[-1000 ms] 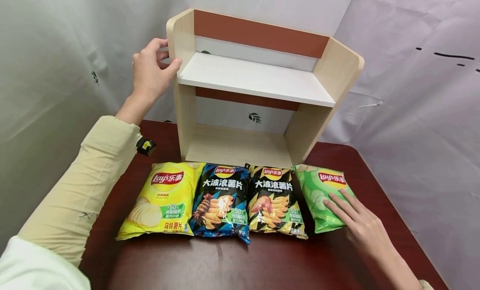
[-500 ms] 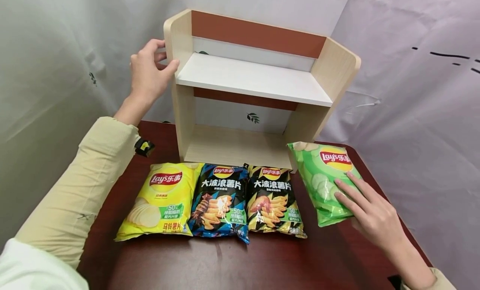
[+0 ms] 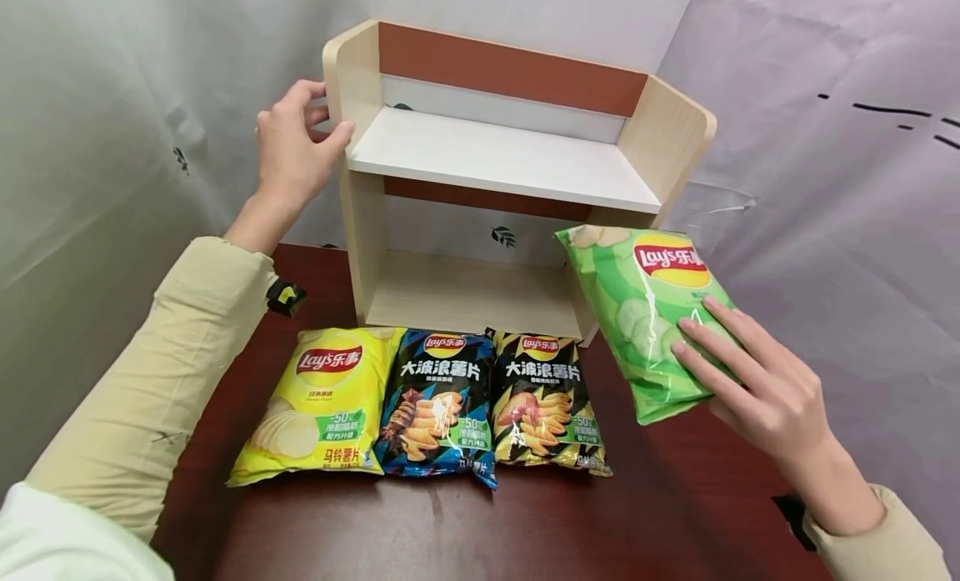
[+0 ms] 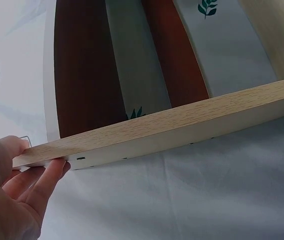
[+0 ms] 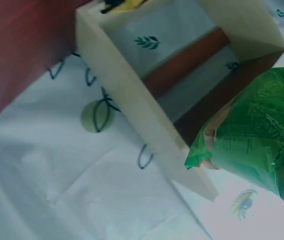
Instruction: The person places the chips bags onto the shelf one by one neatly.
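Note:
My left hand grips the upper edge of the left side panel of a two-tier wooden shelf. In the left wrist view, the thumb and fingers of that hand pinch the panel from both sides. My right hand holds a green Lay's chip bag up off the table, tilted, in front of the shelf's right side. Its fingers lie across the bag's front; the thumb is hidden behind it. The right wrist view has the green bag beside the shelf's side panel.
Lying in a row before the shelf are a yellow chip bag, a blue one and a black one. They rest on a dark red table. Pale cloth walls stand close behind and at both sides.
The right hand has lifted the green chip bag from the table, raising it toward the shelf's right side. The left hand keeps its grip on the panel, and the other bags lie unmoved.

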A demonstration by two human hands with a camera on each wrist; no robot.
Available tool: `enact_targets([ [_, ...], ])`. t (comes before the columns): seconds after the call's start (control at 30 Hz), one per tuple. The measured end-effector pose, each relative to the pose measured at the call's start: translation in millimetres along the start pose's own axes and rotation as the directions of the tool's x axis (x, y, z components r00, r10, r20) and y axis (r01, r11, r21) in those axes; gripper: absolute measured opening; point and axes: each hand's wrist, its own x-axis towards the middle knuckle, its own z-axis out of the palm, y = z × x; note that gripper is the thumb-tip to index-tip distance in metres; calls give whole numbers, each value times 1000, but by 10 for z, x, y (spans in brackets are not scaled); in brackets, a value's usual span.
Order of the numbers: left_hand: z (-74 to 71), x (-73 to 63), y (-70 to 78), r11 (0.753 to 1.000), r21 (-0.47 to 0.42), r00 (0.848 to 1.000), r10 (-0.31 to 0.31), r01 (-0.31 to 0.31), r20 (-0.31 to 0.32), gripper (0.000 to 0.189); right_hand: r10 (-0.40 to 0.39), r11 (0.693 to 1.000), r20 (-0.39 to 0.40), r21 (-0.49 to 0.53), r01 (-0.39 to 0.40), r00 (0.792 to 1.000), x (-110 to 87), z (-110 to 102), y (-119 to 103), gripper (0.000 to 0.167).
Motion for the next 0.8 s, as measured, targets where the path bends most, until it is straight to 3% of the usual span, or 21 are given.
enact_targets([
  [0.4, 1, 38, 10, 1000, 17, 1000, 8, -8, -14, 46, -55, 998, -77, 5, 55, 996, 388, 369, 56, 17],
  [0.8, -8, 37, -11, 1000, 26, 1000, -6, 6, -7, 48, -11, 997, -103, -80, 3, 995, 682, 757, 91, 17],
])
